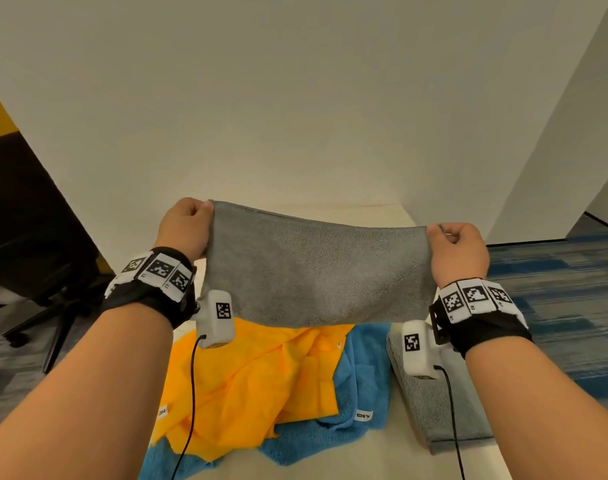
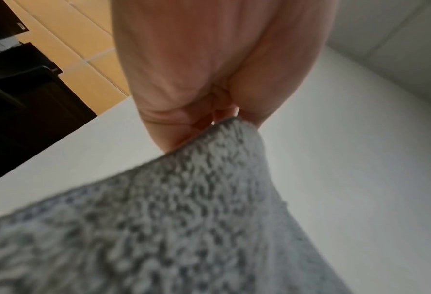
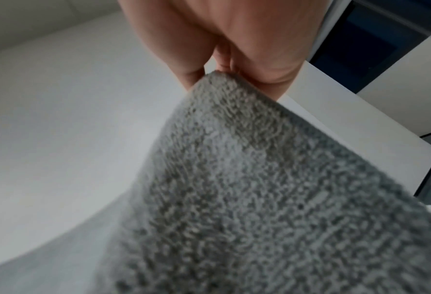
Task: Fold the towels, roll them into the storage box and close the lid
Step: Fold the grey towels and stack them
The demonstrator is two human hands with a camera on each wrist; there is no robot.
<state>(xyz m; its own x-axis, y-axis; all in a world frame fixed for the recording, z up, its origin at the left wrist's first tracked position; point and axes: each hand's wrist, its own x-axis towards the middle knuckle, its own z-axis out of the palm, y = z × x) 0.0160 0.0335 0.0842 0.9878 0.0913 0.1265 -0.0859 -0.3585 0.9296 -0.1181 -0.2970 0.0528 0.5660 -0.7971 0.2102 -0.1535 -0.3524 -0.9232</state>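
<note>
A grey towel (image 1: 316, 268) hangs stretched in the air above the table, held by its two top corners. My left hand (image 1: 186, 225) pinches the left corner and my right hand (image 1: 458, 249) pinches the right one. The left wrist view shows the left hand (image 2: 209, 79) with fingers curled on the grey towel (image 2: 159, 228); the right wrist view shows the right hand (image 3: 234, 39) gripping the grey towel (image 3: 247, 199) the same way. Below lie a crumpled orange towel (image 1: 257, 382), a blue towel (image 1: 361, 382) under it, and a folded grey towel (image 1: 434, 407) at the right. The storage box is not in view.
The white table (image 1: 382, 459) stands against a white wall (image 1: 295, 98). A black office chair (image 1: 36, 237) stands on the floor at the left. Blue-grey carpet (image 1: 555, 289) runs along the right side. Cables hang from both wrist cameras over the towels.
</note>
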